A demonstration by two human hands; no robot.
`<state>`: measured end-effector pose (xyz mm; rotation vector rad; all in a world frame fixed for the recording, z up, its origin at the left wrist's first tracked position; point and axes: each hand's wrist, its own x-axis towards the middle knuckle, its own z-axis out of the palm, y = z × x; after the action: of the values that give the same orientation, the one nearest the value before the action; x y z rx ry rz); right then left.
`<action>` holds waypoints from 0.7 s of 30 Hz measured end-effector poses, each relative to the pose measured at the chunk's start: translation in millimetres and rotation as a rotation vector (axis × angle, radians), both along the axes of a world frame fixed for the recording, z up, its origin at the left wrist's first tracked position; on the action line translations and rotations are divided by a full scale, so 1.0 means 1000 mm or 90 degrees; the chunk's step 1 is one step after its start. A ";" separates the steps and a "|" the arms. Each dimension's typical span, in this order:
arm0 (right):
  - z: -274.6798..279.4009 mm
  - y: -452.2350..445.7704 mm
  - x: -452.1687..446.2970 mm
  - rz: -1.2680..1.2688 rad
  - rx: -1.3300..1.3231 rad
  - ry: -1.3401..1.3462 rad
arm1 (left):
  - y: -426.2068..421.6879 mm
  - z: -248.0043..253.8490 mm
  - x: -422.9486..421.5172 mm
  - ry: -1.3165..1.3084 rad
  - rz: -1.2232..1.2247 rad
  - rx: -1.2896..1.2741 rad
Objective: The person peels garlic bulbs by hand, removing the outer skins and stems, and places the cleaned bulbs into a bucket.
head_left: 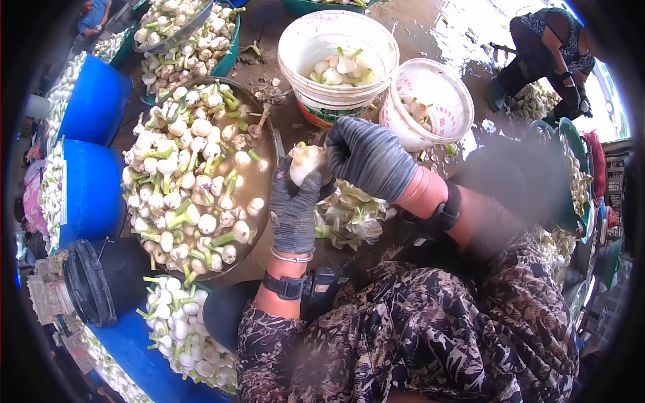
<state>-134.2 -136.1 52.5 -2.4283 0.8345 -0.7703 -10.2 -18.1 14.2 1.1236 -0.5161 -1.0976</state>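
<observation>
My left hand (pixel 295 208), in a grey striped glove, grips a whitish garlic bulb (pixel 307 163) between thumb and fingers. Right beside the bulb is my right hand (pixel 369 158), gloved alike, its fingers curled closed; whatever they hold, if anything, is hidden. To the left stands a wide round basin (pixel 274 131) of murky water, heaped with garlic bulbs (pixel 178 168) on short green stems. Pale peelings (pixel 353 215) lie in a pile below my hands. Beyond my hands, a white bucket (pixel 336 33) holds peeled bulbs (pixel 341 68) and a smaller white bucket (pixel 457 101) holds a few pieces.
Blue tubs (pixel 94 195) line the left side, near a black bucket (pixel 111 279). More trimmed bulbs (pixel 181 322) lie at lower left. Another person (pixel 547 54) bends over a pile of garlic at upper right. Green tubs (pixel 568 174) stand on the right. The floor (pixel 430 30) is wet.
</observation>
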 end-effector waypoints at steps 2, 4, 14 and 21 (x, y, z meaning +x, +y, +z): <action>0.001 -0.012 -0.004 -0.040 0.195 -0.066 | 0.005 0.007 0.002 0.037 -0.034 -0.029; -0.008 -0.033 -0.012 -0.101 0.225 -0.013 | 0.010 0.010 0.003 0.135 -0.046 -0.111; 0.019 -0.011 -0.017 0.124 0.031 -0.086 | 0.017 0.003 0.018 0.370 -0.073 -0.122; 0.010 0.011 -0.008 0.146 0.141 -0.120 | 0.008 0.022 0.003 0.183 -0.182 -0.115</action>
<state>-142.0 -125.4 62.3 -2.1692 0.5272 -0.7605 -7.4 -10.5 35.8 0.7320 -0.5456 -1.4048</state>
